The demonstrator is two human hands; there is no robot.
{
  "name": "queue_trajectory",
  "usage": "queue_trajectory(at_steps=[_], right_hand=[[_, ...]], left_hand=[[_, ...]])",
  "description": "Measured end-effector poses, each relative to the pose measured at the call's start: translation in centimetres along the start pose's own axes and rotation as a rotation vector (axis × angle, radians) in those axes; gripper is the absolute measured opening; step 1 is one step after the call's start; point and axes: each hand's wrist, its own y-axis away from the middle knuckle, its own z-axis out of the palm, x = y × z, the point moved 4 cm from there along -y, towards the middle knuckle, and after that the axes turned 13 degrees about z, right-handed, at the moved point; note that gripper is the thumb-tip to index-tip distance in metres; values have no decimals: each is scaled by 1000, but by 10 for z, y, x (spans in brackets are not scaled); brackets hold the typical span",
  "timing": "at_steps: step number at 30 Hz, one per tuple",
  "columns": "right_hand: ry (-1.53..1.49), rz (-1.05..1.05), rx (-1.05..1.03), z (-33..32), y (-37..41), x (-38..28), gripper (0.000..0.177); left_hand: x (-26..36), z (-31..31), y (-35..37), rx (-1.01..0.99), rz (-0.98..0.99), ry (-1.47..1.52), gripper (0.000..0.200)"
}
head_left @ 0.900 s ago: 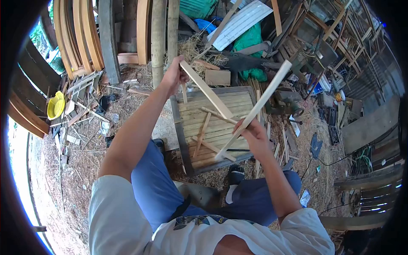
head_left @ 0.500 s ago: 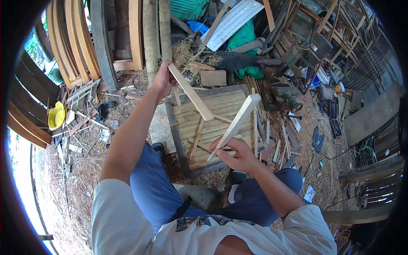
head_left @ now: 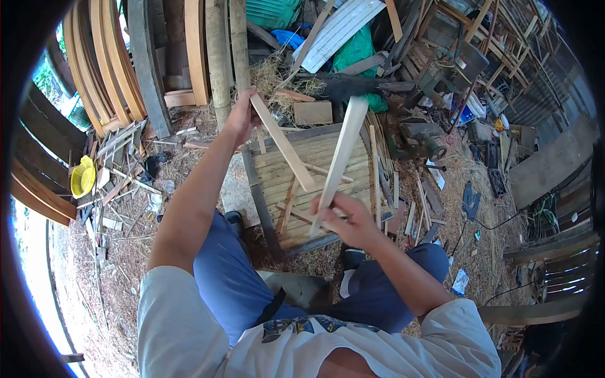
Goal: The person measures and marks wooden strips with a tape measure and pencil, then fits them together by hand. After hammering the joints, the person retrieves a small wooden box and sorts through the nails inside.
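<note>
Through the head camera, nearest first, I record two hands and two pale wooden slats, one slat to each hand. The right hand (head_left: pixel 353 223) grasps the right slat (head_left: pixel 342 148) towards its near end; the far end rises free and is slightly blurred. The left hand (head_left: pixel 240 120) grips the left slat (head_left: pixel 280 143) at its far end, and that slat slopes down to the right. Its near end sits just beside the right slat; I cannot confirm contact. Both slats are above the slatted wooden panel (head_left: pixel 271 171).

For sound handling, I judge that each grip should be firm but light, with the thumb along the wood. The free ends should stay clear of each other, and each slat should be steady before its faces and edges are checked.

On the panel I count at least three loose strips (head_left: pixel 290 206), crossing at angles. Beyond, at left, I note one yellow basin (head_left: pixel 82 179). Farther off stand two bamboo poles (head_left: pixel 218 69), and right of them lies one pale corrugated sheet (head_left: pixel 343 34).
</note>
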Motion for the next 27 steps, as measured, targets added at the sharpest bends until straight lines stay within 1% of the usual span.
queue_trajectory(at_steps=[2, 4, 7, 8, 9, 10, 11, 12, 14, 15, 18, 21, 24, 26, 27], right_hand=[[-21, -8, 187, -20, -7, 2, 23], [74, 138, 447, -50, -15, 22, 26], [377, 93, 645, -74, -26, 61, 31], [449, 152, 607, -72, -28, 73, 33], [519, 212, 568, -69, -28, 81, 36], [588, 270, 529, -66, -29, 91, 39], [580, 175, 557, -63, -32, 108, 41], [665, 118, 580, -56, -31, 103, 41], [839, -8, 611, -37, -32, 84, 42], [801, 28, 534, -29, -33, 84, 40], [817, -19, 260, 7, -30, 79, 32], [871, 5, 59, 36, -30, 79, 26], [712, 82, 57, 42, -30, 93, 24], [699, 85, 79, 35, -31, 94, 22], [693, 85, 89, 29, -32, 92, 21]], left_hand=[[-6, -10, -7, -94, 10, 12, 45], [-14, -18, -14, -207, 18, 45, 45], [-9, -14, -8, -122, 1, 57, 46], [-9, -13, -7, -95, -4, 59, 47], [-11, -14, -10, -157, 7, 82, 46], [-12, -15, -11, -176, 7, 68, 46], [-12, -16, -12, -195, 9, 56, 45], [-13, -16, -12, -211, 14, 47, 45], [-13, -14, -11, -152, 2, 55, 45], [-14, -15, -10, -119, -5, 57, 45], [-11, -17, -9, -149, 16, 68, 46], [-11, -19, -11, -134, 4, 71, 46], [-12, -17, -11, -130, -7, 46, 45], [-14, -17, -12, -104, -10, 27, 44], [-14, -16, -12, -128, -4, 37, 44]])
